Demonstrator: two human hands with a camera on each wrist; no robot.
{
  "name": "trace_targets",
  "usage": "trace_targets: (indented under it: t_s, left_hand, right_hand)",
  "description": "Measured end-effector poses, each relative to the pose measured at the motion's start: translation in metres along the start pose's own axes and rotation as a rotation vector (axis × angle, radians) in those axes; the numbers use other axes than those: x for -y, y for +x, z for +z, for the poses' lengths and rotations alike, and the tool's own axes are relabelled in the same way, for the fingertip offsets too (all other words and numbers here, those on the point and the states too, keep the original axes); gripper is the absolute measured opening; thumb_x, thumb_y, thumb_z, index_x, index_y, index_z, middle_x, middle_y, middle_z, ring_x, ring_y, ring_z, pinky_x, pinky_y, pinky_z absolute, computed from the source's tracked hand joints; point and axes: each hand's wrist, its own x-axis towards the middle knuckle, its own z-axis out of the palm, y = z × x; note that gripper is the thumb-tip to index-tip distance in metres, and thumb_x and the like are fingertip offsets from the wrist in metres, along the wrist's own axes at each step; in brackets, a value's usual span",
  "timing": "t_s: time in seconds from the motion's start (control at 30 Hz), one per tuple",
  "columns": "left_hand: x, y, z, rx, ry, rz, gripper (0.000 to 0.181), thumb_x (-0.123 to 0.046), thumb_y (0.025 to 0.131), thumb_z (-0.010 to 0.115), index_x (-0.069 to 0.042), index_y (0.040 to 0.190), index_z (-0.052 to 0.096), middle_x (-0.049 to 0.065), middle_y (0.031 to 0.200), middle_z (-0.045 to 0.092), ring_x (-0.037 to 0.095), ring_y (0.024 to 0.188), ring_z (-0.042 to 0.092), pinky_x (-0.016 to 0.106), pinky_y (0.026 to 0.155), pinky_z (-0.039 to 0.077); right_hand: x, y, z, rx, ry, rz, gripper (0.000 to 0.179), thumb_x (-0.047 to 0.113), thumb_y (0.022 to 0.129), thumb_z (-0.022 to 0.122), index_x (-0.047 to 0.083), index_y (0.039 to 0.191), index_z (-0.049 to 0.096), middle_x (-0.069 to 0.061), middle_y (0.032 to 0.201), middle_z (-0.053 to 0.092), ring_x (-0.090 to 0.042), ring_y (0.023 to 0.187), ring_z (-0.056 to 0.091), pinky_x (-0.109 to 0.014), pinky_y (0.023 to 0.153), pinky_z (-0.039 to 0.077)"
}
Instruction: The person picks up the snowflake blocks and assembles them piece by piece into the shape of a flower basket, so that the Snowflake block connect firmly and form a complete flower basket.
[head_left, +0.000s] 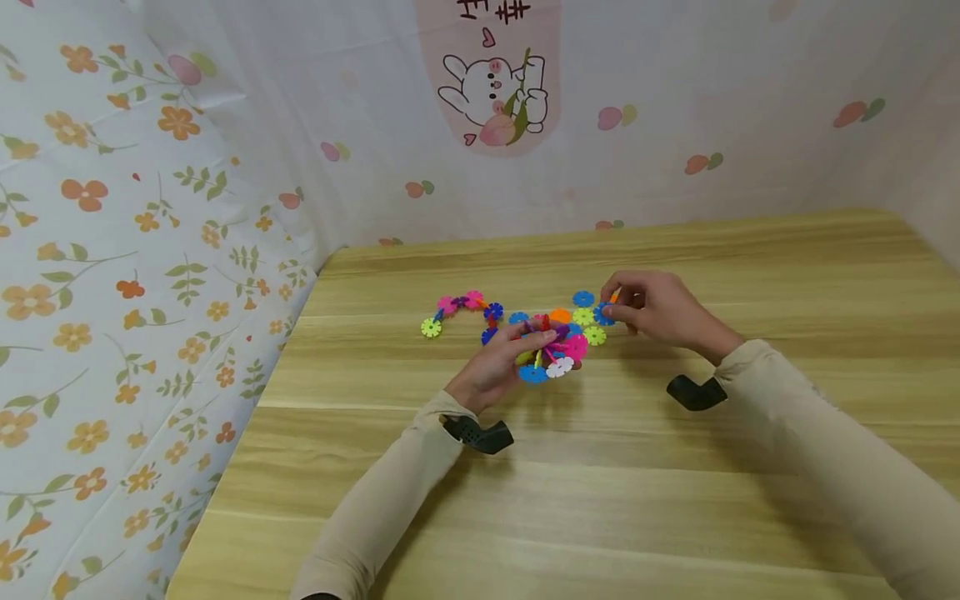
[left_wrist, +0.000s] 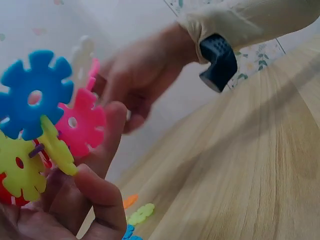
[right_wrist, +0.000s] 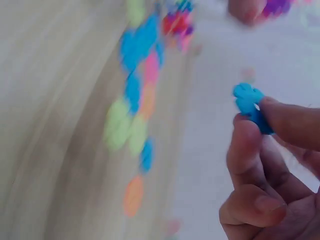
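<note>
My left hand (head_left: pixel 491 367) holds a cluster of interlocked flower-shaped plastic discs (head_left: pixel 575 347) above the table. In the left wrist view the cluster shows a large blue disc (left_wrist: pixel 52 97), a pink disc (left_wrist: pixel 82 120) and yellow discs (left_wrist: pixel 20 172) joined at angles. To the right, my right hand (head_left: pixel 660 308) pinches one blue disc (right_wrist: pixel 246 104) between thumb and index finger, apart from the cluster. Loose discs lie between and behind the hands, among them a yellow-green one (head_left: pixel 583 317) and a blue one (head_left: pixel 583 298). My left hand partly hides some of them.
A curved chain of linked discs (head_left: pixel 474 298) lies on the wooden table (head_left: pixel 600 517) left of the loose pieces. Black wrist devices (head_left: pixel 480 435) are on both sleeves. Patterned cloth (head_left: pixel 360 108) hangs behind the table and at its left side.
</note>
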Motion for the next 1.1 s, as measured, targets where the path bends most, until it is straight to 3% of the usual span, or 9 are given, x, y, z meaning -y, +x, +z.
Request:
trace_targets:
  t_s: [0.13,0.23,0.37,0.57,0.7,0.8,0.97,1.1]
  left_hand:
    - [-0.001,0.002,0.002,0.041,-0.048,0.016,0.008,-0.024,0.103,0.052,-0.018,0.098,0.051,-0.006,0.108,0.059,0.012,0.111,0.058,0.031,0.101,0.045]
    - [-0.002,0.001,0.002,0.057,-0.078,0.011,0.007,-0.022,0.104,0.051,-0.016,0.105,0.049,-0.004,0.107,0.061,0.010,0.095,0.068,0.022,0.088,0.055]
    - [-0.004,0.000,0.002,0.026,-0.079,-0.005,0.007,-0.022,0.103,0.051,-0.018,0.108,0.048,-0.004,0.107,0.058,0.007,0.092,0.066,0.021,0.082,0.057]
    - [-0.005,0.000,0.004,0.008,-0.004,-0.009,0.012,-0.024,0.102,0.055,-0.018,0.112,0.052,-0.005,0.111,0.055,0.013,0.106,0.053,0.029,0.089,0.050]
    - [-0.006,0.001,0.007,0.018,0.031,0.005,0.010,-0.020,0.102,0.055,-0.016,0.111,0.053,-0.003,0.109,0.056,0.016,0.104,0.051,0.034,0.090,0.047]
    - [-0.009,0.002,0.010,0.023,0.076,0.033,0.008,-0.019,0.103,0.055,-0.013,0.107,0.054,-0.002,0.106,0.057,0.016,0.099,0.051,0.032,0.088,0.044]
    - [-0.014,0.003,0.016,0.010,0.134,0.070,0.011,-0.016,0.102,0.058,-0.007,0.108,0.058,0.000,0.107,0.060,0.015,0.098,0.053,0.026,0.085,0.045]
    - [-0.012,0.004,0.020,0.003,0.137,0.053,0.010,-0.012,0.100,0.060,-0.004,0.106,0.059,0.000,0.104,0.061,0.012,0.094,0.058,0.022,0.080,0.049]
  right_hand:
    - [0.026,-0.003,0.004,-0.064,0.031,-0.063,0.007,0.011,0.095,0.068,0.007,0.100,0.067,-0.006,0.068,0.063,-0.012,0.052,0.056,-0.026,0.053,0.044]
    - [0.041,-0.006,0.007,-0.091,0.072,-0.085,0.008,0.010,0.095,0.068,0.005,0.101,0.067,-0.005,0.067,0.061,-0.012,0.051,0.055,-0.026,0.052,0.045]
    - [0.051,-0.007,0.010,-0.108,0.107,-0.077,0.009,0.010,0.094,0.068,0.004,0.102,0.068,-0.004,0.067,0.062,-0.013,0.050,0.055,-0.026,0.051,0.045]
    - [0.053,-0.007,0.016,-0.123,0.126,-0.057,0.008,0.007,0.092,0.070,0.004,0.100,0.068,-0.005,0.066,0.061,-0.017,0.050,0.056,-0.026,0.050,0.046]
    - [0.053,-0.008,0.022,-0.165,0.089,-0.084,0.006,0.003,0.090,0.072,0.003,0.095,0.069,-0.006,0.066,0.061,-0.013,0.048,0.053,-0.024,0.049,0.045]
    - [0.053,-0.008,0.026,-0.206,0.064,-0.108,0.005,0.002,0.089,0.073,0.001,0.092,0.069,-0.006,0.066,0.061,-0.009,0.050,0.051,-0.022,0.049,0.043]
    - [0.048,-0.009,0.027,-0.214,0.125,-0.092,0.005,0.001,0.089,0.072,0.003,0.086,0.068,-0.009,0.065,0.060,-0.009,0.047,0.051,-0.023,0.047,0.043]
    - [0.041,-0.013,0.032,-0.199,0.172,-0.087,0.010,-0.001,0.089,0.071,0.003,0.082,0.066,-0.010,0.063,0.060,-0.010,0.046,0.051,-0.024,0.044,0.043]
